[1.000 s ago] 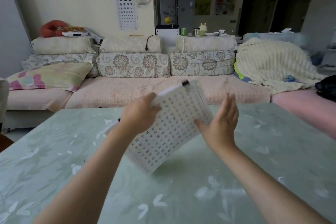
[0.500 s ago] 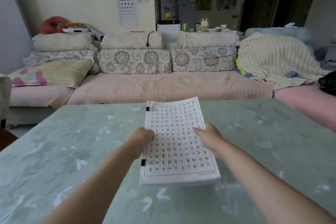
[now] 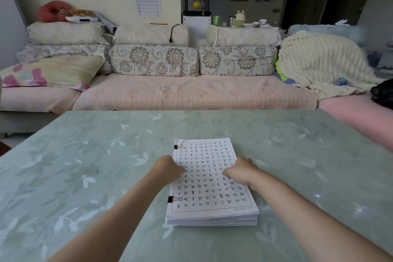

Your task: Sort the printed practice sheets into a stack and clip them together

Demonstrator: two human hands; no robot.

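The stack [image 3: 212, 195] is lying flat on the table [image 3: 85, 176], near the front middle, and is being pressed down by both hands. The left hand [image 3: 170, 168] is being rested on the stack's left edge, between the far clip [image 3: 175, 147] and the near clip [image 3: 170, 199]. Its fingers are bent under and hidden, so whether they are clamped on the edge cannot be told. The right hand [image 3: 241, 171] is being rested on the top sheet with its fingers bent and close together; whether paper is being pinched cannot be told either. Both clips are seated on the left edge, so the task is being judged nearly done. The stack is being judged thick and fairly heavy, yet limp, with a slick top sheet. It is best taken by the clipped edge, where it is bound, with support being given underneath. The free right edge is likely to fan or sag.
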